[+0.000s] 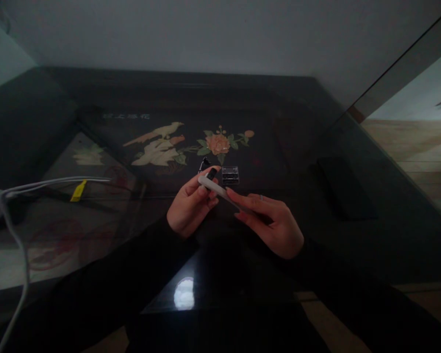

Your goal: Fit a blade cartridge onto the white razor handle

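Observation:
Over the dark table, my left hand (191, 203) is closed with a small black piece (212, 173) between its fingers. Its thumb lies by the rounded end of a slim white bar-like object (213, 186), whose kind I cannot make out. My right hand (270, 220) pinches the lower end of that white object between thumb and fingers; a ring is on one finger. The white object slants across the gap between both hands. Just beyond the fingers lies a small clear case (230, 175) with dark pieces in it. Beside it, a black item (205, 163) is partly hidden by my left hand.
A glossy table (279, 274) carries a bird-and-flower picture (216, 144). White cables (55, 182) with a yellow tag (78, 191) lie at left. A flat black object (345, 189) rests at right. A pale wall (191, 39) stands behind.

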Demonstrator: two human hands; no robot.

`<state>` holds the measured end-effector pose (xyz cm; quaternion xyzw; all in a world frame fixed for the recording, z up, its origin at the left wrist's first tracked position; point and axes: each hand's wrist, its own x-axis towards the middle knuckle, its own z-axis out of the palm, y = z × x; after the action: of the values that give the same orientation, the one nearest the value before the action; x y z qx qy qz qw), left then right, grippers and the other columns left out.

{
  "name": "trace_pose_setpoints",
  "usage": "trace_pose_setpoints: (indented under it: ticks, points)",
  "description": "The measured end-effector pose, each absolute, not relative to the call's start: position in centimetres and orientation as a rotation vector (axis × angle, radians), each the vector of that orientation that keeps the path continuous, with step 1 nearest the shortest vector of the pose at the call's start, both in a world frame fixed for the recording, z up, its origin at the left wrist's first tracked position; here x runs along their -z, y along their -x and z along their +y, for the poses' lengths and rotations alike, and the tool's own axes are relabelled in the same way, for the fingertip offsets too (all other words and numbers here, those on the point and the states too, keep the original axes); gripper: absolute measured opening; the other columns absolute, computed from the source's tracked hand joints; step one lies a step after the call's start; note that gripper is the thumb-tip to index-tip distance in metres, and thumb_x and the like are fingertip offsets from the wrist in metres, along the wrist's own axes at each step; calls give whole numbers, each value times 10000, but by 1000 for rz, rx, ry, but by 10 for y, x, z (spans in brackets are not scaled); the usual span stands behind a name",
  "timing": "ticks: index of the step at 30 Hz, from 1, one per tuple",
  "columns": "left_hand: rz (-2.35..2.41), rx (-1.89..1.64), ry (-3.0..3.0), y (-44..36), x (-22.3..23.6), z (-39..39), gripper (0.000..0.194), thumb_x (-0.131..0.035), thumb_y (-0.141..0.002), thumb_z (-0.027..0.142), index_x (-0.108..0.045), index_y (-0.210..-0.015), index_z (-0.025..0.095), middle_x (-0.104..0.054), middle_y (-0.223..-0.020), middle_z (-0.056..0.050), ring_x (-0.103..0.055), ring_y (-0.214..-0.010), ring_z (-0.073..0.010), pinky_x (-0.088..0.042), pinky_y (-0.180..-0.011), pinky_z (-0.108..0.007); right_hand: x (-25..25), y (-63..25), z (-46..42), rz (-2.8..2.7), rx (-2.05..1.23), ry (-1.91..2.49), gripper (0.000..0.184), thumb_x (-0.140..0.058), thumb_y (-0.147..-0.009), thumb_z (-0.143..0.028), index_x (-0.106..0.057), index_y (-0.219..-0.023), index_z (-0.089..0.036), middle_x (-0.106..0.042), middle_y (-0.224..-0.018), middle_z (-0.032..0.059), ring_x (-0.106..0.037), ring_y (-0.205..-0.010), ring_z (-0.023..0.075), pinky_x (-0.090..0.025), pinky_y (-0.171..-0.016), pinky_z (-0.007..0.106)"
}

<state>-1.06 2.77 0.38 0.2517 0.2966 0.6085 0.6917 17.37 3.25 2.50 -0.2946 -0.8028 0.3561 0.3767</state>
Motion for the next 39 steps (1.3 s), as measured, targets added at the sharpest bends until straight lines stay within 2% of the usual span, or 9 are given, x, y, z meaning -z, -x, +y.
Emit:
trace_pose_setpoints:
  ticks: [7, 11, 20, 24, 29, 32, 39]
  points:
    - [660, -1344, -544, 12, -4, 28, 537, -889, -541, 336, -707, -1030, 206, -565, -702, 48, -517, -610, -41, -468, -577, -130, -24, -175, 35, -2051, -880, 787, 417, -568, -867, -107, -606, -1264, -229, -689, -808, 3, -545, -645, 107, -472, -629, 226]
    - [647, -1330, -542, 11, -5, 26, 541, -883, -556, 322, -694, -1046, 193, -563, -715, 39, -511, -619, -45, -464, -577, -132, -24, -176, 38, -2046, -873, 842, 410, -565, -868, -119, -607, -1264, -217, -719, -892, 23, -564, -657, 113, -478, -646, 235]
    - [653, -1347, -546, 9, -9, 25, 403, -878, -555, 311, -680, -875, 168, -560, -745, 34, -492, -610, -49, -451, -562, -156, -22, -177, 43, -2020, -831, 947, 432, -577, -860, -148, -595, -1282, -237, -717, -885, 24, -566, -645, 129, -488, -660, 269]
    - [660, -1336, -557, 10, -9, 25, 433, -876, -560, 262, -692, -943, 182, -560, -734, 39, -502, -613, -44, -449, -566, -144, -22, -177, 41, -2030, -852, 924, 416, -574, -864, -151, -602, -1273, -224, -714, -864, 23, -560, -641, 127, -485, -644, 259]
    - [667, -1312, -563, 11, -8, 26, 559, -881, -550, 360, -682, -1051, 212, -553, -710, 55, -525, -621, -39, -457, -584, -129, -24, -175, 36, -2053, -884, 829, 409, -568, -869, -128, -606, -1265, -226, -710, -854, 17, -552, -635, 112, -485, -632, 242]
    - [650, -1333, -578, 11, -6, 27, 519, -872, -568, 371, -690, -1030, 220, -561, -732, 60, -525, -615, -33, -459, -587, -132, -24, -175, 33, -2052, -898, 787, 404, -576, -866, -125, -614, -1255, -227, -690, -796, 4, -539, -629, 106, -478, -615, 229]
    - [648, -1344, -562, 10, -6, 27, 510, -870, -572, 363, -700, -1029, 214, -556, -713, 53, -500, -605, -42, -455, -571, -136, -26, -174, 34, -2062, -898, 790, 419, -568, -864, -113, -609, -1259, -244, -706, -832, 4, -556, -650, 109, -480, -623, 231]
